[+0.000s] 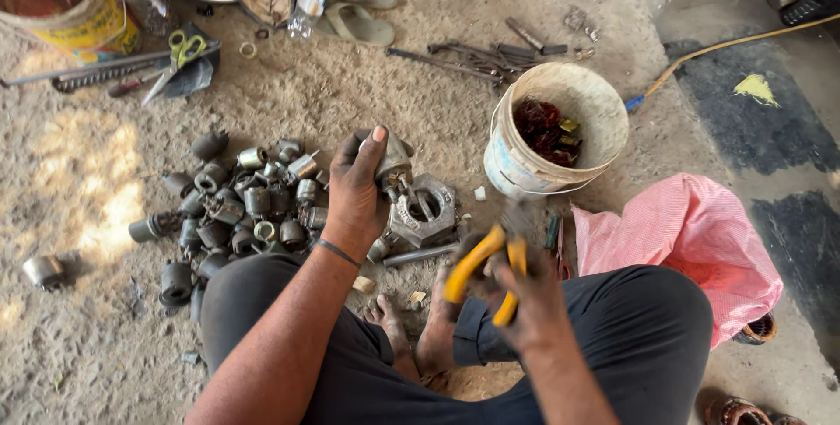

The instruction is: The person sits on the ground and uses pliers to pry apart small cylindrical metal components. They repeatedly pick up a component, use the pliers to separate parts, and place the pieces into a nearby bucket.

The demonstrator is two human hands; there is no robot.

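Note:
My left hand (357, 184) grips a grey metal cylinder part (394, 160), held over a square metal block with a round hole (425, 210) on the dirt floor. My right hand (516, 285) is closed around yellow-handled pliers (483, 269), blurred by motion, raised just right of the block above my bare feet (411, 329). A pile of several small metal cylinders (236, 210) lies to the left of my left hand.
A white bucket (518, 161) holding reddish wire bits stands right of the block. A pink sack (691, 237) lies by my right knee. Wrenches (477, 59), sandals (354, 9), a water bottle (309, 0), green-handled scissors (179, 53) and a yellow bucket (79, 14) lie farther off.

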